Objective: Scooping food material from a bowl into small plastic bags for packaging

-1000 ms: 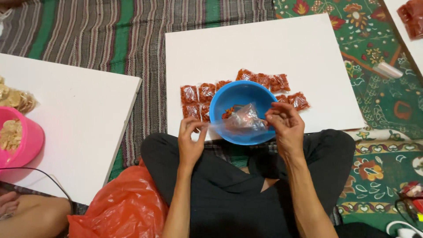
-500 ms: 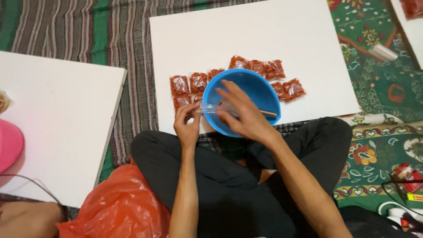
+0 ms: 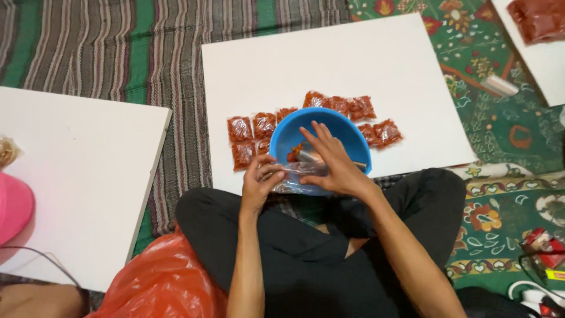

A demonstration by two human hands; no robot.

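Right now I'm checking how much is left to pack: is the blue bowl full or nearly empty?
Nearly empty: the blue bowl shows mostly bare blue inside, with only a few red bits near the right hand.

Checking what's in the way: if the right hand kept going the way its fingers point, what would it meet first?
Probably the blue bowl's far rim, then the red packets behind it. The right hand points up-left over the bowl; its height is unclear.
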